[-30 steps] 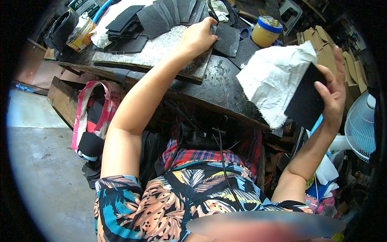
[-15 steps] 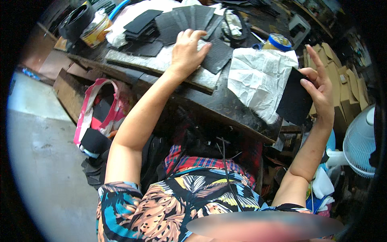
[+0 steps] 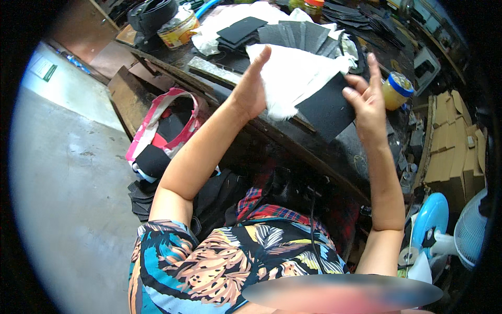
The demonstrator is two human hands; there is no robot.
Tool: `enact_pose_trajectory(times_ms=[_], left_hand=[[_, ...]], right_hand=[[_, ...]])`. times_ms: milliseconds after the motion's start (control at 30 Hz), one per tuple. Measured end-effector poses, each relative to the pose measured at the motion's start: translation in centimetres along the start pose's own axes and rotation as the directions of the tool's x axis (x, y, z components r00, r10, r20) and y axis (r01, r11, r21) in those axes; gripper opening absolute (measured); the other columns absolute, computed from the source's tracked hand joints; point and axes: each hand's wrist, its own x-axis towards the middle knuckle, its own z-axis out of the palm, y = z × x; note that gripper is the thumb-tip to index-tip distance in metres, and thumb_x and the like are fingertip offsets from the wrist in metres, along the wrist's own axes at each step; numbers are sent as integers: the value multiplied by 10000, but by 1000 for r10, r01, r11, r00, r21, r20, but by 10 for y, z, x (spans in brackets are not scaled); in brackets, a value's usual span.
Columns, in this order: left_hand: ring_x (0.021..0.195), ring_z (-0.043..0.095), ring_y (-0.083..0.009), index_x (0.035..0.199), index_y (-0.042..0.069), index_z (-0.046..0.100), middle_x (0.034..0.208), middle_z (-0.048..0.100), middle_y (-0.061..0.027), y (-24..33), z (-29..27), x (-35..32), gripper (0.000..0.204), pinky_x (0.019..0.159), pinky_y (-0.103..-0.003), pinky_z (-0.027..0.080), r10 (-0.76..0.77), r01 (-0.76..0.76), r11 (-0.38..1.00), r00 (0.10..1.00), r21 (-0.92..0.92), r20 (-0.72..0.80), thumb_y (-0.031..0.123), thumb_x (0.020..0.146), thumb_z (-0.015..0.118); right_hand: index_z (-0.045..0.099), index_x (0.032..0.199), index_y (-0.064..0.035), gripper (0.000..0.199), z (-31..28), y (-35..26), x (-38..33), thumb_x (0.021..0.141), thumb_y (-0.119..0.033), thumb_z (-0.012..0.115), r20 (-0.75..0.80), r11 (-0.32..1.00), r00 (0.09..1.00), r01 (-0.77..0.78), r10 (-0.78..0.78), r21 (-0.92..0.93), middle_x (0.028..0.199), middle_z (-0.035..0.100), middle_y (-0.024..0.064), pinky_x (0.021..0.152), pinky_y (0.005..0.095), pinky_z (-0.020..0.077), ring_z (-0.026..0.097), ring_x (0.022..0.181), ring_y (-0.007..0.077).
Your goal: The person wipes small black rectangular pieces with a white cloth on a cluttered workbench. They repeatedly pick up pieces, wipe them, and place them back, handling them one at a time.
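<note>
My right hand point(image 3: 367, 104) pinches a black square sheet point(image 3: 327, 109) between thumb and fingers, with the index finger pointing up. A creased white cloth point(image 3: 293, 78) spreads leftward from behind the sheet, raised above the bench edge. My left hand point(image 3: 252, 89) is at the cloth's left edge with its thumb up; its other fingers are hidden behind the cloth. Beyond the cloth, dark grey pieces point(image 3: 298, 35) lie fanned out beside a stack of black pieces point(image 3: 241, 30). A pale, rough-topped board point(image 3: 212, 70) lies partly hidden under the cloth.
A jar with a blue lid point(image 3: 398, 90) stands right of my right hand. At the back left is a tub with a colourful label point(image 3: 179, 32). A pink-rimmed bag point(image 3: 144, 131) sits below the bench at left. Cardboard point(image 3: 452, 152) and a fan point(image 3: 473, 230) are at right.
My left hand has left the grey pieces on the board and come to the white cloth's left edge. My right hand has brought the sheet and cloth leftward over the board.
</note>
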Motion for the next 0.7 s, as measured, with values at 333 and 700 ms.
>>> enact_pose_trajectory(times_ms=[333, 700], left_hand=[[978, 656, -271, 1122, 45, 663, 1084, 674, -123, 133, -83, 78, 287, 851, -405, 526, 353, -276, 503, 931, 819, 97, 164, 864, 622], [1107, 566, -334, 1224, 57, 610, 1191, 613, -160, 116, -134, 135, 391, 945, -475, 439, 646, 114, -349, 748, 930, 151, 312, 933, 560]], right_hand=[[119, 1584, -137, 838, -6, 18, -13, 907, 46, 578, -16, 983, 998, 58, -62, -175, 1143, 617, 141, 697, 227, 573, 618, 795, 83], [201, 1579, -167, 826, -11, 24, -14, 890, 41, 607, 25, 869, 983, 172, -181, -465, 1048, 669, 77, 713, 256, 549, 588, 735, 69]])
